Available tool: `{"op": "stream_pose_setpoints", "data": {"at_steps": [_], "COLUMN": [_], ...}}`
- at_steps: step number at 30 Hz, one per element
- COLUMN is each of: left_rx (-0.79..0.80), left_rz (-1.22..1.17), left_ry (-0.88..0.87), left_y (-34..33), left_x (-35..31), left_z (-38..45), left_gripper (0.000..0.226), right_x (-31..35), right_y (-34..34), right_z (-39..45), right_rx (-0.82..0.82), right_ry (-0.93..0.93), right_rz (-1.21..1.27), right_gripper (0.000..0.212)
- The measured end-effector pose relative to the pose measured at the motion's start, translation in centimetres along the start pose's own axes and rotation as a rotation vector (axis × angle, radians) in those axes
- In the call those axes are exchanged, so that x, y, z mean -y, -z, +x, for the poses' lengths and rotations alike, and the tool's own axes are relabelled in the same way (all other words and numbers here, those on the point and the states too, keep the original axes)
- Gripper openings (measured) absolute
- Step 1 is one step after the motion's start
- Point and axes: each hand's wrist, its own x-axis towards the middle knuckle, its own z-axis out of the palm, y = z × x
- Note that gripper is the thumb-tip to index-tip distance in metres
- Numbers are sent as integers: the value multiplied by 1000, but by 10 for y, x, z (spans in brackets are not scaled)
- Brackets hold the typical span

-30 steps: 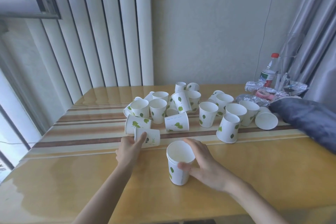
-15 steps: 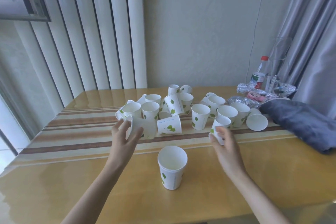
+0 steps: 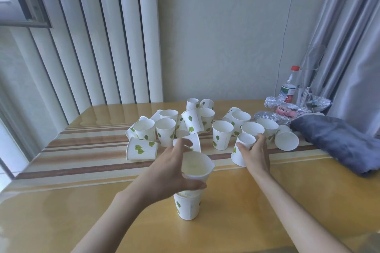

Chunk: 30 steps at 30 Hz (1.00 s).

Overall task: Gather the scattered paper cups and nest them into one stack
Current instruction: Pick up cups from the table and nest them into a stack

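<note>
Lower wall of the held cup (image 3: 196, 167) hidden behind the left hand (image 3: 168, 172). Rim of the standing cup (image 3: 187, 204) below covered by it. Tilted cup (image 3: 241, 150) at 2 o'clock partly masked by the right hand (image 3: 256, 155). Back cups (image 3: 192, 103) overlapping, count unclear. Bottle (image 3: 289, 86) label too small to read. Grey cloth (image 3: 337, 141) and surface (image 3: 267, 201) cut by the frame edge.

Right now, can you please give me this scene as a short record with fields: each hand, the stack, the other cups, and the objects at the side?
left hand: holds a cup just above the stack, mouth up
right hand: grips a tilted cup at the pile's edge
stack: upright on the table, near the person
other cups: many, some upright, some lying, e.g. one on its side
side objects: bottle, grey cloth
</note>
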Motion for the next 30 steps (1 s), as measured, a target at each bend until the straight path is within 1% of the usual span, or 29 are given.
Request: {"op": "stream_pose_setpoints", "data": {"at_steps": [2,4,6,8,10,12,14,16,18,19,21,22,23,24,27,30], "left_rx": [42,79,92,99,138,147,126,75,-16,-66,-134,-155,-173,-197,-248,-289], "left_rz": [-7,-19,-31,-35,-25,-47,-110,-219,-342,-411,-566,-633,-691,-736,-800,-730], "left_ry": [5,-4,-3,11,22,28,45,76,115,127,124,113,103,95,65,55], "left_y": [-8,-14,-21,-28,-34,-37,-38,-36,-33,-29,-21,-16,-11,-6,2,3], "left_x": [5,11,17,23,27,31,34,36,37,36,30,25,20,15,10,14], "left_z": [-4,-7,-10,-12,-15,-18,-21,-24,-27,-27,-26,-25,-23,-21,-17,-18], "left_gripper": [78,73,72,80,95,104,109,109,101,91,60,45,36,32,33,51], "right_x": [1,3,4,7,13,20,28,33,42,46,52,55,57,59,60,58], "right_y": [0,3,7,11,17,22,26,30,33,33,31,29,26,25,23,24], "right_z": [-3,-9,-17,-27,-39,-51,-61,-69,-82,-90,-104,-109,-113,-116,-121,-124], "right_rx": [4,3,11,16,10,44,187,396,597,669,750,778,793,801,810,811], "right_ry": [6,30,69,101,123,71,-67,-155,-136,-115,-54,-10,31,69,141,198], "right_rz": [11,3,3,70,211,366,609,896,1065,1091,1057,1014,956,884,689,573], "right_gripper": [68,69,70,67,62,54,50,48,37,33,31,34,38,42,48,53]}}
